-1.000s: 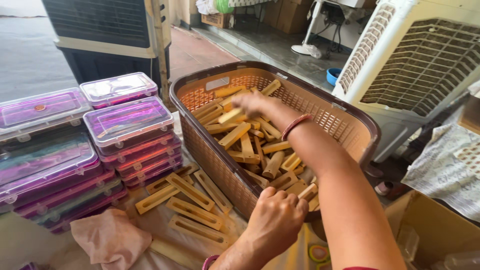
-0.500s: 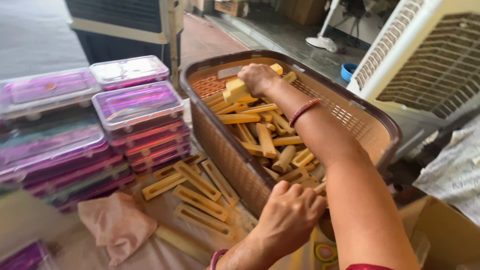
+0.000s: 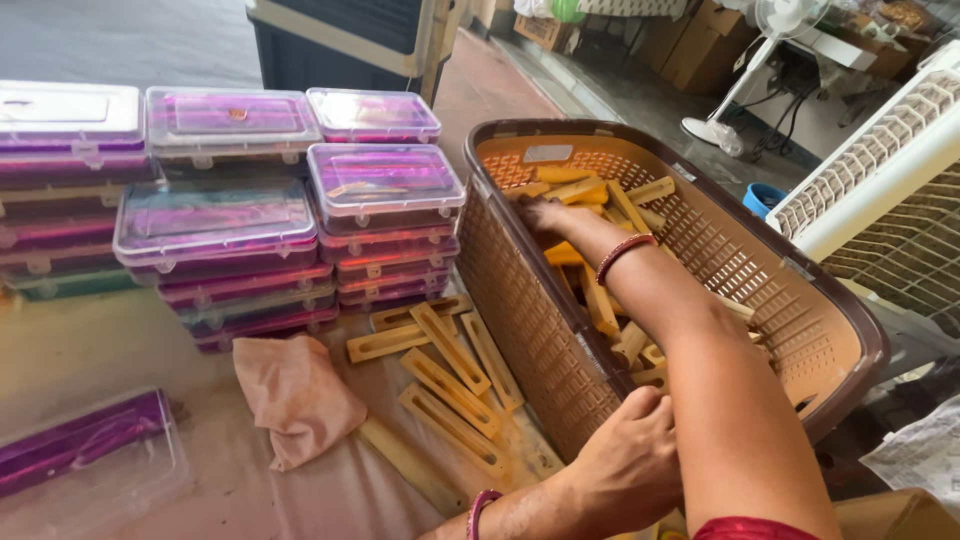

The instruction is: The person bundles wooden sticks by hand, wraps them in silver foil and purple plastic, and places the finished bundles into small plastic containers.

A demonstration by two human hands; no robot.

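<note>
Since a moment ago, my right hand [image 3: 548,215] has sunk among the yellow blocks [image 3: 600,195] at the basket's [image 3: 520,320] far end; its grasp is hidden. My left hand [image 3: 630,460] clenches the near rim, steadying it.

Single head view, steeply down, close over basket [image 3: 520,300]

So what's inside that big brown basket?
The basket holds a loose pile of yellow wooden pieces, with the right hand reaching among them. The forearm and the near wall hide the pieces below.
</note>
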